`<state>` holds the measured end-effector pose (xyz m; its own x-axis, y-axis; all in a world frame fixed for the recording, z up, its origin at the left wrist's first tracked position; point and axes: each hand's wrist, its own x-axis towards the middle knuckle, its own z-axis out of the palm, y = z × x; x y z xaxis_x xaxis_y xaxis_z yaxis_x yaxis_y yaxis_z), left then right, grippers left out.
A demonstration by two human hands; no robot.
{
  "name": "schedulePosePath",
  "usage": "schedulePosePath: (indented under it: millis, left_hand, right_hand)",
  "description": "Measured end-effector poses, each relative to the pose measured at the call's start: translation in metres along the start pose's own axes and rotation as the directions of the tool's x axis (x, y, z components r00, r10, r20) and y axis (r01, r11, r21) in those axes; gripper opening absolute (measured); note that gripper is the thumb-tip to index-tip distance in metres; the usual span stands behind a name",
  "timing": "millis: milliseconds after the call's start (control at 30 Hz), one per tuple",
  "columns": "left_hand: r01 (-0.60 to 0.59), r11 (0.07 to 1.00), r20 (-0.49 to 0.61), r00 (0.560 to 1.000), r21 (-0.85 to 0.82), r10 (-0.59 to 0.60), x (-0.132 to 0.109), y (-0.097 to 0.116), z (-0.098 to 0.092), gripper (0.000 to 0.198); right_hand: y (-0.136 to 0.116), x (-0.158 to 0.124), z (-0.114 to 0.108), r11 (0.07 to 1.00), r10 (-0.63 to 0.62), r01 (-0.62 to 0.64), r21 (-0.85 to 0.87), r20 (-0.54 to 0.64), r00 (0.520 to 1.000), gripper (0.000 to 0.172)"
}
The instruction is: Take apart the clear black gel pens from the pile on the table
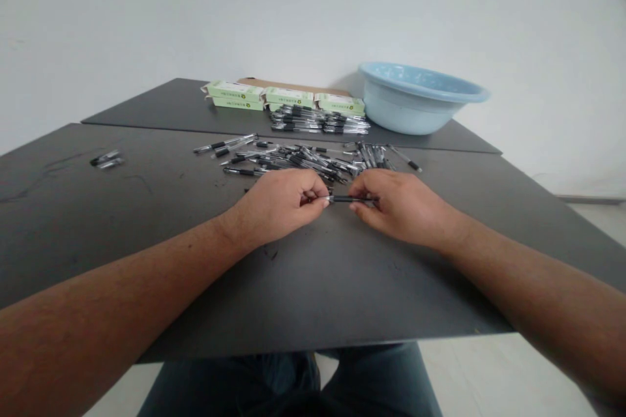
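Observation:
Between my two hands, a pen [341,199] with a black grip lies level just above the dark table [313,300]. The fingertips of my left hand [286,202] pinch it at its left end. My right hand [398,202] holds the other end between thumb and fingers, and that end is partly hidden. Right behind my hands lies a loose pile of pens [298,159], clear with black grips. To its right, several more pens [372,155] lie close together.
A stacked heap of pens [317,120] sits farther back, before green-and-white boxes [239,96]. At the back right stands a light blue basin [415,107]. Some small clear and black pen pieces [107,159] lie far left. A seam crosses the table behind the pile.

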<state>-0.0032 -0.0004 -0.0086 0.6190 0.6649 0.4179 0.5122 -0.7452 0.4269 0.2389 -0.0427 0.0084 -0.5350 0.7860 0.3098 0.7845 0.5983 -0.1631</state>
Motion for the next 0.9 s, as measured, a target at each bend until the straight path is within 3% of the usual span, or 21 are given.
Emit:
schedulePosePath:
  millis: [167, 333, 500, 667, 800, 900]
  left_hand:
    - [-0.015, 1.000, -0.008, 1.000, -0.009, 0.015, -0.0007, -0.0006, 0.0001, 0.009]
    - [-0.016, 1.000, -0.004, 1.000, -0.006, 0.016, -0.0004, -0.0014, 0.0000, 0.009]
    - [-0.017, 1.000, 0.006, 1.000, -0.003, 0.017, 0.0001, -0.0009, -0.0004, 0.009]
    - [-0.032, 0.999, -0.004, 0.999, 0.001, 0.032, 0.0000, -0.0022, 0.0016, 0.009]
    - [-0.055, 0.998, 0.001, 0.998, 0.015, 0.055, -0.0002, -0.0036, 0.0025, 0.008]
    - [-0.048, 0.999, 0.000, 0.999, 0.018, 0.048, -0.0003, -0.0028, 0.0017, 0.008]
  right_hand:
    - [-0.0016, 0.0011, -0.0005, 0.998, -0.027, 0.030, -0.047, 0.072, 0.997, 0.020]
    - [-0.0006, 0.0006, 0.0006, 1.000, -0.002, 0.002, 0.001, 0.020, 1.000, 0.017]
    - [-0.0010, 0.0014, -0.0002, 0.999, -0.008, 0.011, -0.034, 0.088, 0.996, 0.020]
    - [-0.0014, 0.0016, -0.0005, 1.000, 0.001, -0.001, 0.000, 0.059, 0.998, 0.019]
    - [-0.0015, 0.0020, 0.0002, 0.999, -0.009, 0.014, -0.041, 0.127, 0.992, 0.022]
    - [-0.0009, 0.0018, 0.0009, 1.000, -0.005, 0.006, -0.004, 0.088, 0.996, 0.019]
